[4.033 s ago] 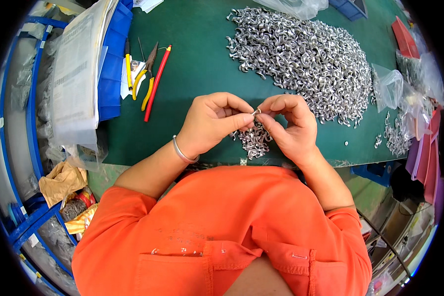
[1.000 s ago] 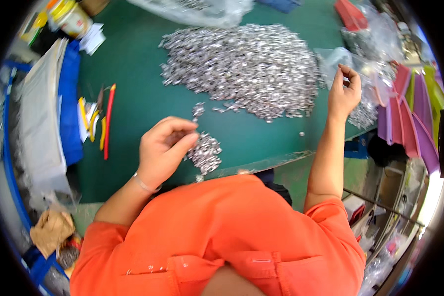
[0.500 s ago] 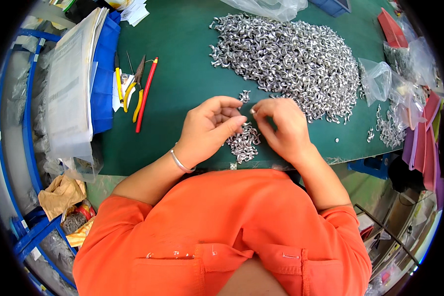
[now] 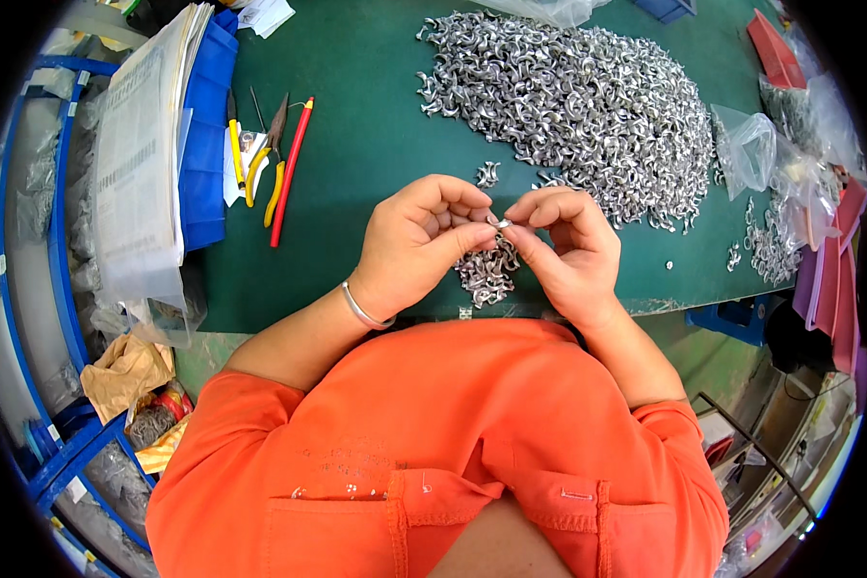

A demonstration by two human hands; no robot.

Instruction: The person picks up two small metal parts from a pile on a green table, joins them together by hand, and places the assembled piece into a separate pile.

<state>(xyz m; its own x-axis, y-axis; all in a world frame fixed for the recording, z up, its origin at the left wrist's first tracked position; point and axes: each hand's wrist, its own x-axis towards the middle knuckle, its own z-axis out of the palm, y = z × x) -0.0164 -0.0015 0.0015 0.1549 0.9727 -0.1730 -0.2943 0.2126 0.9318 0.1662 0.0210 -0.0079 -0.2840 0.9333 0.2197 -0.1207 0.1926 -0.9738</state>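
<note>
Thumb and fingertips of my right hand (image 4: 576, 252) pinch a small, shiny, curved silver metal piece (image 4: 501, 223). From the other side, the closed fingertips of my left hand (image 4: 416, 229) meet the same piece, partly covering it. Just below my fingertips lies a small pile of similar curved metal pieces (image 4: 488, 276) on the green tabletop (image 4: 347, 164). Beyond my hands sits a little cluster of the pieces (image 4: 487, 174). A large heap of them (image 4: 568, 101) spreads over the far middle and right.
Yellow-handled pliers (image 4: 275, 159) and a red pen-like stick (image 4: 292, 173) lie at left beside a blue bin (image 4: 207, 144) with papers (image 4: 144, 164). Clear plastic bags (image 4: 748, 144), a red tray (image 4: 776, 53) and loose metal links (image 4: 773, 246) are at right.
My hands have come together, and the fingertips of both now meet at one small metal piece. The right hand has turned, its fingers now more spread out to view.
</note>
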